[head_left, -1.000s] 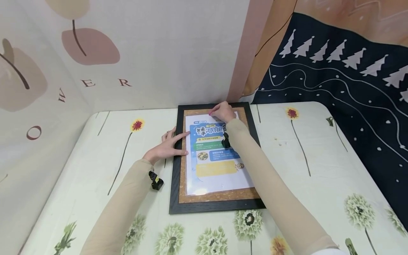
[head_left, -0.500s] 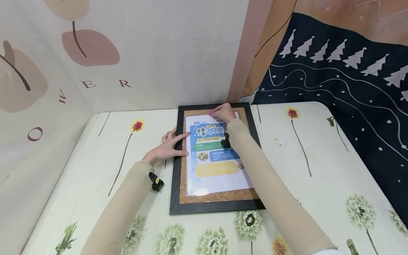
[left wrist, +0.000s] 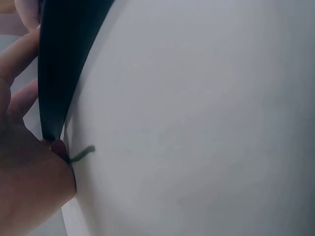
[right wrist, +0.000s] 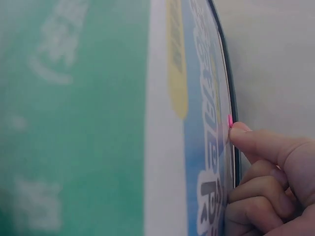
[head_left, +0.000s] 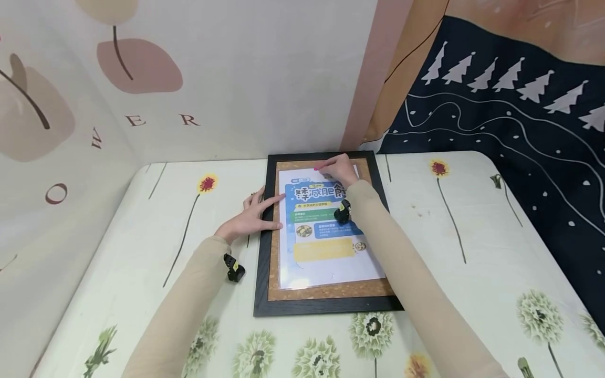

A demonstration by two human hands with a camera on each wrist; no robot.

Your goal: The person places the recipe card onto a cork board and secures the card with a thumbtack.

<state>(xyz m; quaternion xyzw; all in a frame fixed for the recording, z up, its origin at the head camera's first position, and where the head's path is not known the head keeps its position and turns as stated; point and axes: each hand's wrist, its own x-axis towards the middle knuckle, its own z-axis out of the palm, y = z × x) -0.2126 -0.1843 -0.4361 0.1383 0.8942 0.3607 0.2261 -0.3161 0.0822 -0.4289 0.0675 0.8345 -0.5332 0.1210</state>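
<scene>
A poster [head_left: 307,278] with blue, green and yellow blocks lies on a cork board [head_left: 331,290] in a black frame [head_left: 312,306]. My right hand [head_left: 342,169] pinches a small pink push pin [head_left: 316,168] between thumb and forefinger at the poster's top edge. In the right wrist view the pink pin [right wrist: 230,121] shows by the fingertips, the other fingers curled below. Its point is hidden. At the frame's left side, my left hand [head_left: 247,217] rests with fingers spread. Its thumb and forefinger reach across the frame bar to the poster's left edge.
The board lies on a table with a flower-print cloth [head_left: 198,310], near the wall. Behind hangs a pale wall cloth [head_left: 264,79], and at the right a dark one with white trees [head_left: 501,115]. A small black camera [head_left: 233,268] sits on the left wrist.
The view has shifted slightly. My right wrist has swung a little to the right, uncovering more of the poster's title, while the fingers stay at the pin. The left hand keeps its place.
</scene>
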